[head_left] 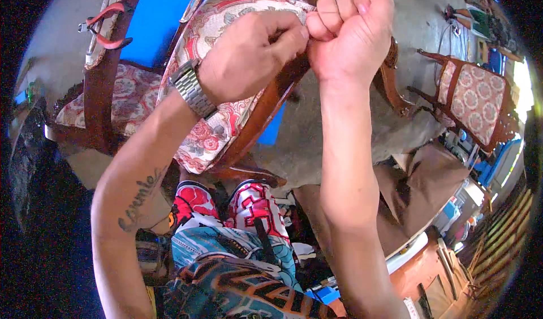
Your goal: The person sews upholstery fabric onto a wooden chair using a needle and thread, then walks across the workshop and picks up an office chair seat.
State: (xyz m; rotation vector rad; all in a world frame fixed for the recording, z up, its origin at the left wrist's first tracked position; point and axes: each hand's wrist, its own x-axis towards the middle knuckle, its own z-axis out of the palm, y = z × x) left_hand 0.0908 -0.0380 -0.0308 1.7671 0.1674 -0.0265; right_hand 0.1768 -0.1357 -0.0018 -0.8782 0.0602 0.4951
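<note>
My left hand (254, 53), with a metal watch on its wrist, is closed in a pinch over the edge of a chair's floral cushion (206, 140). Right beside it, my right hand (350, 44) is curled into a fist, its fingers close to the left fingertips. Whatever either hand grips is hidden behind the fingers. The chair's dark wooden frame (277, 101) runs below both hands. At the upper left, pliers with red handles (107, 27) rest on the padded arm of another piece of seating, apart from my hands.
A floral seat (133, 92) and a blue panel (161, 22) are at the left. To the right, another upholstered chair (472, 95) lies or stands tilted on the concrete floor (311, 132). Brown sheet material (413, 200) spreads at lower right, near assorted clutter.
</note>
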